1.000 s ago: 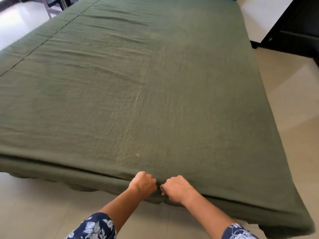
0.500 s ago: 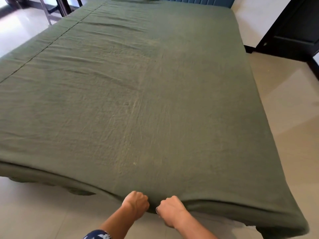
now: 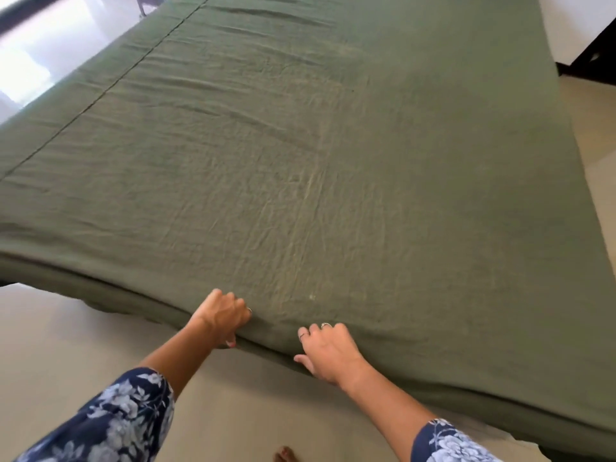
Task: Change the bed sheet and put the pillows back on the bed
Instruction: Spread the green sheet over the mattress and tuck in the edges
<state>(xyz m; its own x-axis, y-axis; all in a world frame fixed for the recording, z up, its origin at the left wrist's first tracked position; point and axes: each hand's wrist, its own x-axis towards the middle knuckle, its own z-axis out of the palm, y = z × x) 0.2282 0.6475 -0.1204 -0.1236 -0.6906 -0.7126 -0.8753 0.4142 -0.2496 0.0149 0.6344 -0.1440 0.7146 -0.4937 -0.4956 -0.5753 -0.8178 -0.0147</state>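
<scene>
A dark green bed sheet [image 3: 300, 155] lies spread over the whole bed, lightly creased, with a seam running along its left side. At the near foot edge my left hand [image 3: 221, 316] grips the sheet's edge, fingers curled over the top and thumb underneath. My right hand [image 3: 328, 351] holds the same edge a little to the right, fingers curled onto the top and thumb low on the side. No pillows are in view.
Beige tiled floor [image 3: 83, 355] runs in front of the bed and along its right side. Dark furniture [image 3: 596, 51] stands at the far right. Bright floor and a metal frame leg [image 3: 141, 5] show at the far left. My toes [image 3: 286, 456] appear at the bottom.
My hands, close together a second ago, have moved apart along the foot edge. The view has shifted closer and to the left.
</scene>
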